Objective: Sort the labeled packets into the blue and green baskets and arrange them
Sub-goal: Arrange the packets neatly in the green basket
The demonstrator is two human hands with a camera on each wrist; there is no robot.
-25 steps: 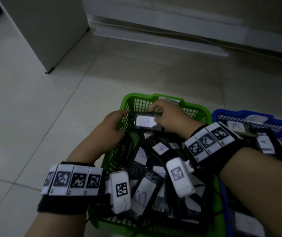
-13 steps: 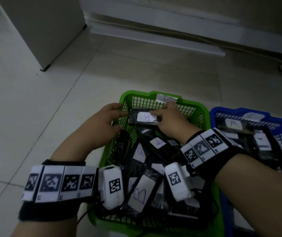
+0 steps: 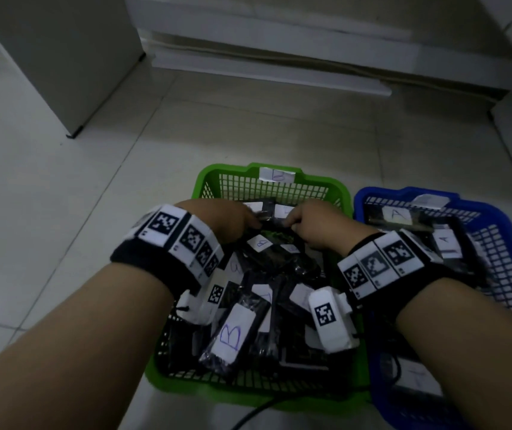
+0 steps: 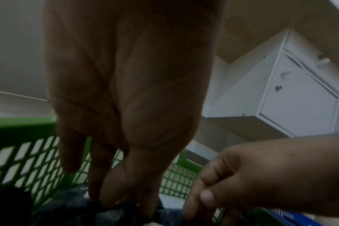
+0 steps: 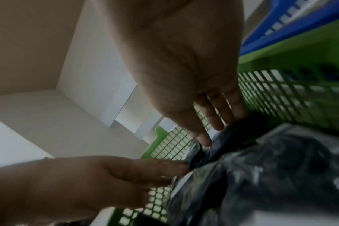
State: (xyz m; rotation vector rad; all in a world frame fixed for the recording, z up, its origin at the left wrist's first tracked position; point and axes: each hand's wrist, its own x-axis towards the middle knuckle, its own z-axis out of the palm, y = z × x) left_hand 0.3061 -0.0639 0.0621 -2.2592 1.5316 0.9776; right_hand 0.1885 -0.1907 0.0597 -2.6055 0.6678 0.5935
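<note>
A green basket [image 3: 217,175] tagged B sits on the floor, full of black packets with white B labels [image 3: 231,335]. To its right, the blue basket [image 3: 382,193] holds packets labelled A [image 3: 400,215]. Both hands reach into the far end of the green basket. My left hand [image 3: 236,218] pinches the left end of a black packet [image 3: 268,209] lying across the far wall. My right hand [image 3: 299,220] holds its right end. In the left wrist view the left fingertips [image 4: 114,198] close on the dark wrapper. In the right wrist view the thumb and fingers [image 5: 213,131] meet on it.
A white cabinet [image 3: 62,57] stands at the back left and a low white ledge [image 3: 264,66] runs along the far wall. A dark cable [image 3: 248,414] trails from under the green basket's near edge. Pale tiled floor [image 3: 62,212] lies to the left.
My left hand has moved from the green basket's left rim into the basket and onto the packet. The right hand stays at the packet's other end.
</note>
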